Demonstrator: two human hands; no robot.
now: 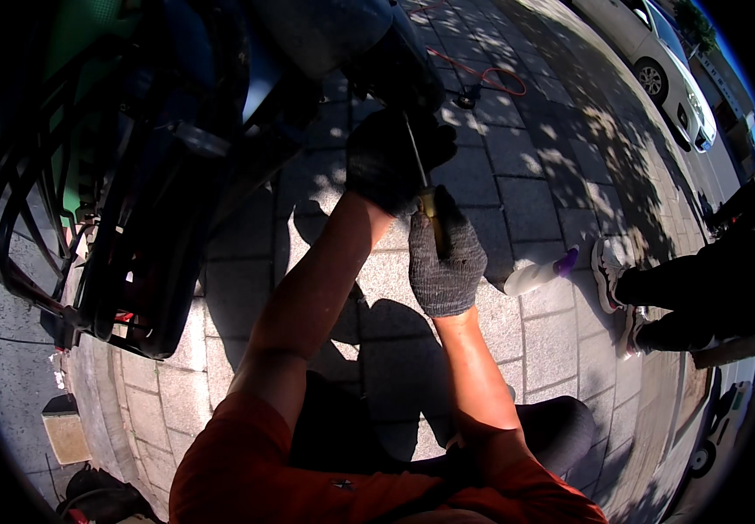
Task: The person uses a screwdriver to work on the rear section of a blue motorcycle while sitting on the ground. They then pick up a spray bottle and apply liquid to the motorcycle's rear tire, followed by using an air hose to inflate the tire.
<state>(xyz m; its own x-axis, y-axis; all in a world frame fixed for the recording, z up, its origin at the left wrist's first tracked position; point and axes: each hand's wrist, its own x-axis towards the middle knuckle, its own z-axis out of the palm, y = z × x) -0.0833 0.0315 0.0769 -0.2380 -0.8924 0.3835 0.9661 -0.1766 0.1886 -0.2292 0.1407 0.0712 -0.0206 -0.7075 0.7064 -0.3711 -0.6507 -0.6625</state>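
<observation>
My right hand (447, 258), in a grey knit glove, is closed round the yellowish handle of a screwdriver (428, 203). The thin metal shaft points up and away toward the dark underside of a vehicle, apparently a scooter (308, 35). Its tip is lost in shadow. Beside the shaft, my left hand (386, 162), in a dark glove, reaches up against the same dark part. Deep shade hides most of its fingers, so I cannot see whether they grip anything.
Black metal bars (20, 201) curve along the left. An orange cable (504, 80) lies on the paving beyond my hands. A whitish object with a purple end (535, 273) lies to the right, near a standing person's shoes (609, 275). A white car (670, 70) is parked far right.
</observation>
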